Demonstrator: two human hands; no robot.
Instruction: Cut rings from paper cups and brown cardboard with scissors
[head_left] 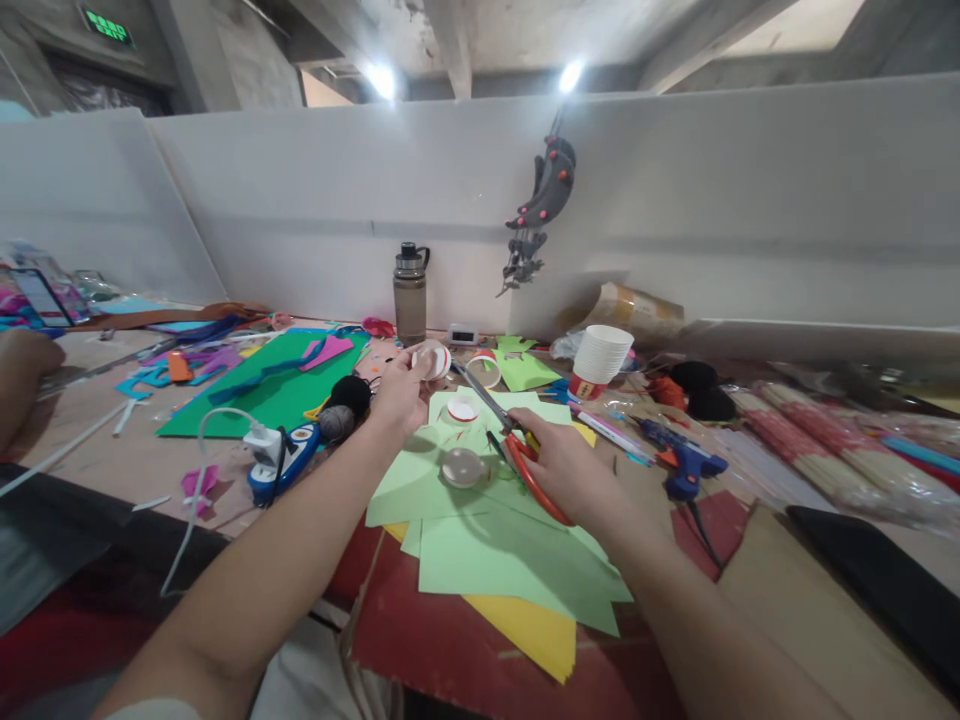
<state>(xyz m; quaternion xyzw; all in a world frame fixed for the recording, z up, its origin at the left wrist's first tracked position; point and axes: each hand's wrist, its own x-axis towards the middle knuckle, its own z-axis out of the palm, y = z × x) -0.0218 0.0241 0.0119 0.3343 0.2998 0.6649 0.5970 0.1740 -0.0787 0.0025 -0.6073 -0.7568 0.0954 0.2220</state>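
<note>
My left hand (401, 392) is closed around a small white paper cup (434, 358) with a red rim, held above the table. My right hand (564, 462) grips red-handled scissors (501, 420), whose blades point up and left toward the cup. Below the hands lie light green paper sheets (480, 530) over a yellow sheet (529, 630). A cut cup ring (463, 408) and a clear round lid (463, 467) rest on the green paper.
A stack of white paper cups (600, 358), a grey water bottle (410, 293), a blue glue gun (686, 463), a dark green foam sheet (277, 385), a white charger with cable (262, 443) and bundles of sticks (825, 450) crowd the table. Another person's hand (22, 365) rests at far left.
</note>
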